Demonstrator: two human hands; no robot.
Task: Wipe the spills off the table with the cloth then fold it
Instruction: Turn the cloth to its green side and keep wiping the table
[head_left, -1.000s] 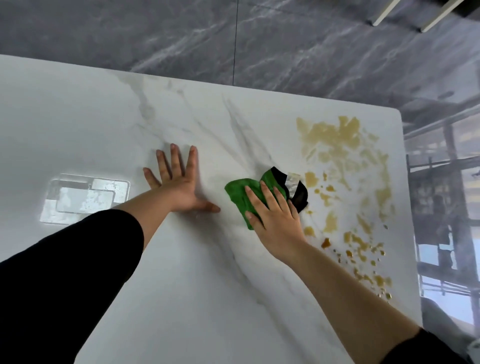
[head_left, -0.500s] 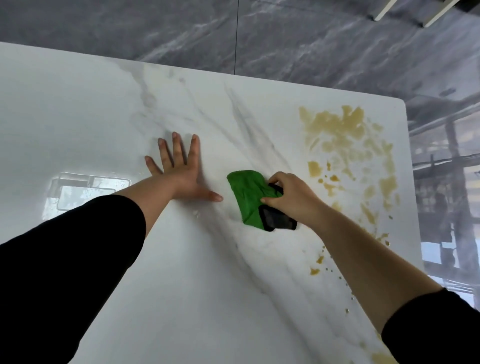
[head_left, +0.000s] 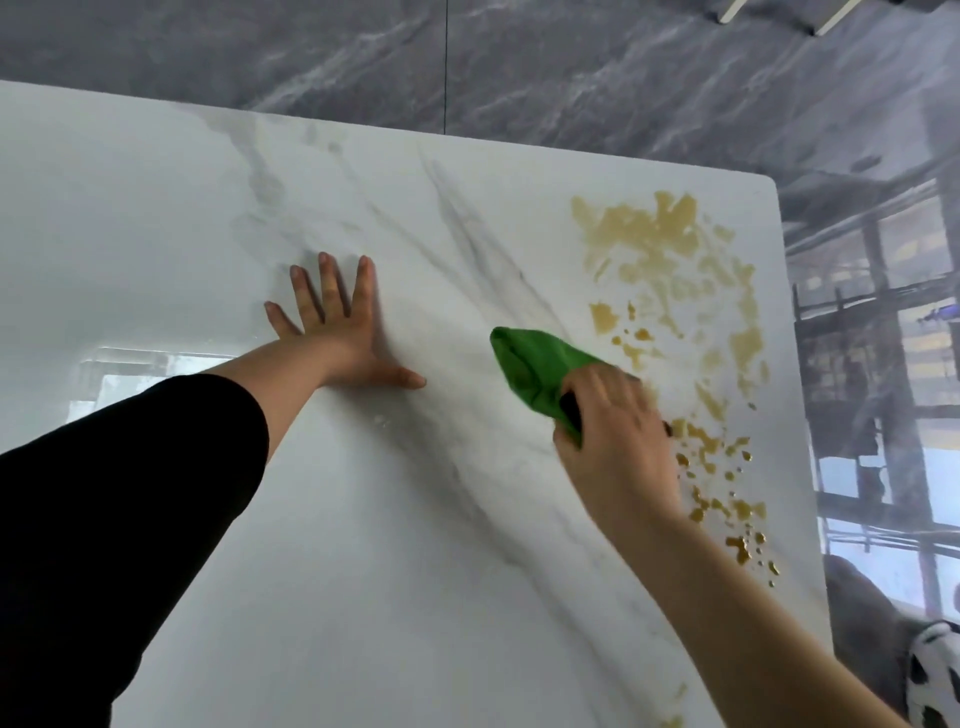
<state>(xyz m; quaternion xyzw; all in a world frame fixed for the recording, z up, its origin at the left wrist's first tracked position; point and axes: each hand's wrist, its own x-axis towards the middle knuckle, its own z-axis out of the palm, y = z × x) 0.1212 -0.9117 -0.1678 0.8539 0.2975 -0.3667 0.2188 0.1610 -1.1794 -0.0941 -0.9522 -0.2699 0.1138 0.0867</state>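
Now the right hand (head_left: 613, 441) grips the green cloth (head_left: 530, 369), fingers curled over it, pressing it on the white table (head_left: 363, 545). Yellow-brown spills (head_left: 654, 244) lie just past this hand and to its right. A dark bit under the fingers may be part of the cloth. The left hand (head_left: 343, 338) lies flat nearby, fingers spread wide.

There is one green cloth (head_left: 530, 364), one left hand (head_left: 343, 332), one right hand (head_left: 613, 441), and one bench (head_left: 363, 545) bearing one scattered spill (head_left: 649, 234) of many separate patches.
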